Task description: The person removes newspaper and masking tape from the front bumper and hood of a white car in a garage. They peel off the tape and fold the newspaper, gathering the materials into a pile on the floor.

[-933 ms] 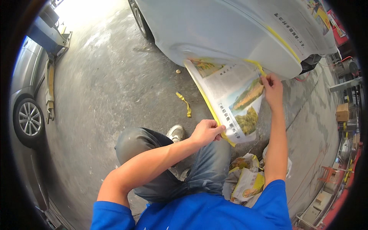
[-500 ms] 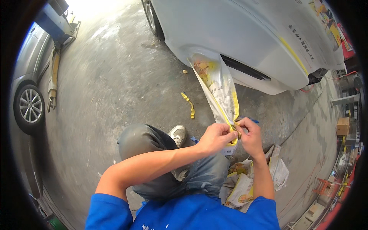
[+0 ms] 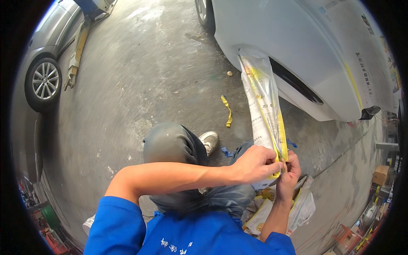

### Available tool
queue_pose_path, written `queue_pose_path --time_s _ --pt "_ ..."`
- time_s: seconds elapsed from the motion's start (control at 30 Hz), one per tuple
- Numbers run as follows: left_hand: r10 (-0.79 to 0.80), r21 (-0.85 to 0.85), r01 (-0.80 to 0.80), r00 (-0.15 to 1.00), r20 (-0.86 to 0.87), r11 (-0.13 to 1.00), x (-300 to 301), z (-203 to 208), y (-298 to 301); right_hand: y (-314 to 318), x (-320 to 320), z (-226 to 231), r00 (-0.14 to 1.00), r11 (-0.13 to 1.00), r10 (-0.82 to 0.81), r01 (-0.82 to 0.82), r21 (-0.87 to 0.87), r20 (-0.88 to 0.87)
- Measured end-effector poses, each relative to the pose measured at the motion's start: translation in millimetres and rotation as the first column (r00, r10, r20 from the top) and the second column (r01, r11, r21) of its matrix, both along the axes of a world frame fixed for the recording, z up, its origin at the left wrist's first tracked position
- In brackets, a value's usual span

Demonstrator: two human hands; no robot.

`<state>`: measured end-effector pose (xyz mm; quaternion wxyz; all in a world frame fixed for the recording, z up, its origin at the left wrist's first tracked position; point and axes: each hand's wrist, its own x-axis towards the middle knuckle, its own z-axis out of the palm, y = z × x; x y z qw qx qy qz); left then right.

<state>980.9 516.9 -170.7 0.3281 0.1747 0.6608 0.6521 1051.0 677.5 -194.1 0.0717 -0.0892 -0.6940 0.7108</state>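
A long folded strip of newspaper [image 3: 260,111] with yellow tape along its edges hangs in front of me, its far end meeting the pale car bumper. Clear film seems to lie with it near the bumper. Both my hands pinch its near end. My left hand [image 3: 257,165] reaches across from the left, thumb and fingers closed on the yellow-edged part. Beside it, almost touching, my right hand [image 3: 290,172] grips the same end from the right. What lies right between the fingertips is partly hidden.
The silver-white car [image 3: 272,29] fills the upper right, its side sheeted with printed paper. Crumpled newspaper [image 3: 302,208] lies by my right forearm. A twisted yellow tape scrap [image 3: 228,111] and blue scraps [image 3: 226,151] dot the concrete floor. A grey car [image 3: 43,80] stands left, a cardboard box [image 3: 381,174] right.
My view has shifted, so the scene sits further right. Both hands, still closed on the newspaper, are closer to my body, and a longer stretch of it shows between them and the bumper.
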Motion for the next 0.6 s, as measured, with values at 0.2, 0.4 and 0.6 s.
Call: queue_pose_path --time_s 0.2,0.4,0.6 --pt "-0.076 0.032 0.088 0.959 -0.272 0.996 25.9 23.3 -9.6 -18.3 6.0 13.7 0.999 0.999 0.027 -0.028 -0.042 -0.036" --pt "-0.058 0.034 0.066 0.979 -0.197 0.997 38.1 25.9 -12.7 -21.7 10.3 16.3 0.998 0.999 0.044 -0.044 -0.001 -0.039" --pt "-0.021 -0.018 0.018 0.983 -0.181 1.0 81.9 11.3 -16.0 -14.7 25.4 17.0 0.996 0.997 0.057 -0.06 0.043 0.065"
